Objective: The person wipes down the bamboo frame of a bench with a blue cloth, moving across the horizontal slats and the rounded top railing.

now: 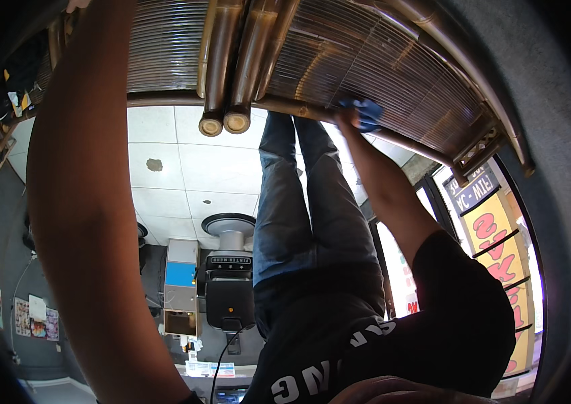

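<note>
Across the top stretches a bamboo bench (pixel 346 60), its seat made of thin dark slats framed by thick glossy poles. My right hand (pixel 350 116) grips a folded blue cloth (pixel 370 115) against the front edge pole of the seat, on the right-hand section. Hand and cloth are slightly blurred. My left arm runs up the left side, close to the camera. Only a sliver of my left hand (pixel 78 5) shows at the upper rim, so what its fingers do is hidden. Two thick bamboo pole ends (pixel 224 124) jut out between the seat sections.
Below the bench lies a white tiled floor (pixel 214 166) with dark worn spots. A black barber chair (pixel 230 298) stands behind me, beside a cabinet (pixel 180 288) with a blue panel. Glass doors and a yellow sign (pixel 500 262) bearing writing are at right. Dark items (pixel 15 96) sit far left.
</note>
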The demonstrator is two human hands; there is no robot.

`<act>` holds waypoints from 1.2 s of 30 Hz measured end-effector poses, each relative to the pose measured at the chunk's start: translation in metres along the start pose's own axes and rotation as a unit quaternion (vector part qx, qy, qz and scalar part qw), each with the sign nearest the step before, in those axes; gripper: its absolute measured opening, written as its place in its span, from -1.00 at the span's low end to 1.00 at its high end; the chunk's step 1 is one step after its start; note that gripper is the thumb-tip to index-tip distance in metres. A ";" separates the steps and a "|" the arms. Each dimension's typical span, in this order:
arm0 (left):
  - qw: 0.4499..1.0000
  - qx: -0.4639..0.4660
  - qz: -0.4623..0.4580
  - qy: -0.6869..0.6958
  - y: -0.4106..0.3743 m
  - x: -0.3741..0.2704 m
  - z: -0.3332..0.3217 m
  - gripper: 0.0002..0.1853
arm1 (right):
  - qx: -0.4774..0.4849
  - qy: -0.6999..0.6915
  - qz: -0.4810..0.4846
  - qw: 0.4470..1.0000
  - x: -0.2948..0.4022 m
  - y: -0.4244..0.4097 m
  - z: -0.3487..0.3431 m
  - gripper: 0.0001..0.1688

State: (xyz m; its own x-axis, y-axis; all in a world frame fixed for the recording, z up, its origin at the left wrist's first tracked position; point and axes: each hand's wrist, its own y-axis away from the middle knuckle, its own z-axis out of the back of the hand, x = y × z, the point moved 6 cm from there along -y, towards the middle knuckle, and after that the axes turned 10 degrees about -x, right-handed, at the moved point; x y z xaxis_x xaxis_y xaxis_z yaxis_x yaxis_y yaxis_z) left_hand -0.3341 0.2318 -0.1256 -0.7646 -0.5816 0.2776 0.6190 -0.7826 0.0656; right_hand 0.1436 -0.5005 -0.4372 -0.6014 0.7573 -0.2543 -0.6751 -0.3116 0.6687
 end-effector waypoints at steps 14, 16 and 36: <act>0.828 -0.069 0.355 0.428 0.045 0.061 0.012 0.08 | 0.377 -0.611 0.100 0.689 0.225 0.106 0.137 -0.41; 0.835 -0.085 0.353 0.414 0.057 0.058 0.028 0.12 | 0.293 -0.575 0.078 0.760 0.171 0.044 0.160 -0.37; 0.800 -0.098 0.319 0.499 0.089 0.046 0.054 -0.15 | 0.123 -0.666 0.174 0.715 0.226 0.241 0.483 -0.29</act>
State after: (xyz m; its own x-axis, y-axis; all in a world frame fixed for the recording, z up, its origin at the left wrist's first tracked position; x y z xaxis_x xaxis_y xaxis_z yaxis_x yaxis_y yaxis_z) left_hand -0.3040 0.1474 -0.0553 -0.1275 -0.6879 -0.7145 0.9751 -0.2189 0.0368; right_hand 0.0513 -0.1274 0.0041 0.3364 0.5836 0.7391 -0.3895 -0.6283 0.6734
